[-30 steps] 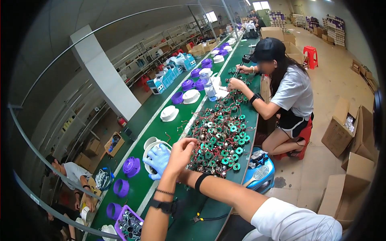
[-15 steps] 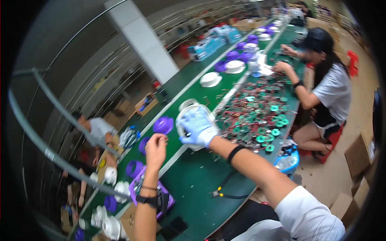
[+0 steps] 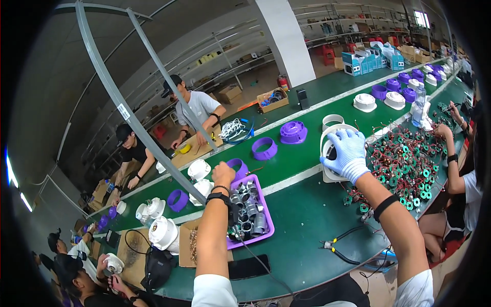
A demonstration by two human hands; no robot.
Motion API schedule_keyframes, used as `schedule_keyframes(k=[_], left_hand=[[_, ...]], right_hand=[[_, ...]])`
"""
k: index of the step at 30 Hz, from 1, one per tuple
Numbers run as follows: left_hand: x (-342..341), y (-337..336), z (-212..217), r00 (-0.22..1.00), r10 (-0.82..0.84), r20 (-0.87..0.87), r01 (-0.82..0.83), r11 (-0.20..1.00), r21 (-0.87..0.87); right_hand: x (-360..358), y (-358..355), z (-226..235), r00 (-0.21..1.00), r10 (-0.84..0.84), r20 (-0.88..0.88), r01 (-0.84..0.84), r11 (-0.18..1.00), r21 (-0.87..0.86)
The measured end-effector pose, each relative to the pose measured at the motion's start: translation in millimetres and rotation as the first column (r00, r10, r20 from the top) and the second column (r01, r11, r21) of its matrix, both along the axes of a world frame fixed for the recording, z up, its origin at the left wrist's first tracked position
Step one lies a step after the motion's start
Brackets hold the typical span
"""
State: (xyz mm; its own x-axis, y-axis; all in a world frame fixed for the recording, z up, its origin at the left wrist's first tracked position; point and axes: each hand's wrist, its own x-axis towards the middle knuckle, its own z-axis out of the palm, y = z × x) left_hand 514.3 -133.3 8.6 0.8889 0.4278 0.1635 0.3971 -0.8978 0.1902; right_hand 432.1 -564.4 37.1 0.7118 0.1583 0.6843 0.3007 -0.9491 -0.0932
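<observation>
Hands of one person reach out over a long green surface (image 3: 307,220) in a busy workshop, seen from above the person's own head. The left hand (image 3: 223,172), bare, with a dark watch at the wrist, is curled closed at the far edge of a purple tray (image 3: 266,217); whether it grips anything cannot be told, since the fingers are turned away. The tray lies just under and to the near side of that hand and is filled with short grey metal cylinders (image 3: 248,210). A purple plastic ring (image 3: 238,167) sits just beyond the left hand, touching or nearly touching it.

The right hand (image 3: 349,152) wears a pale blue glove and has a black band on the forearm. Its fingers are spread and pressed over a round white housing (image 3: 330,153), gripping it from above. To the right of this hand spreads a large heap of small coils (image 3: 409,163) with red wires and green cores. Near the right elbow, black-handled pliers (image 3: 335,248) lie on the surface. A black phone (image 3: 249,267) lies close to the left forearm.

Beyond both hands, more purple rings (image 3: 265,149) and white housings (image 3: 198,169) stand along the surface, where other people sit working.
</observation>
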Motion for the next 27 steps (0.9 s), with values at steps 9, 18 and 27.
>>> schedule_keyframes(k=[9,18,27], left_hand=[[64.0,107.1,-23.7,0.829,0.491,-0.266,-0.500,0.865,0.040],[64.6,143.9,-45.1,0.917,0.383,-0.110,-0.332,0.887,0.321],[44.9,143.8,-52.2,0.970,0.211,-0.123,-0.161,0.931,0.329]], right_hand=[[6.5,-4.2,-9.4,0.996,-0.063,0.057,0.065,0.998,-0.028],[12.2,-3.1,-7.7,0.997,-0.071,-0.025,0.071,0.997,-0.008],[3.2,-5.2,-5.6,0.997,-0.047,0.068,0.046,0.999,0.013]])
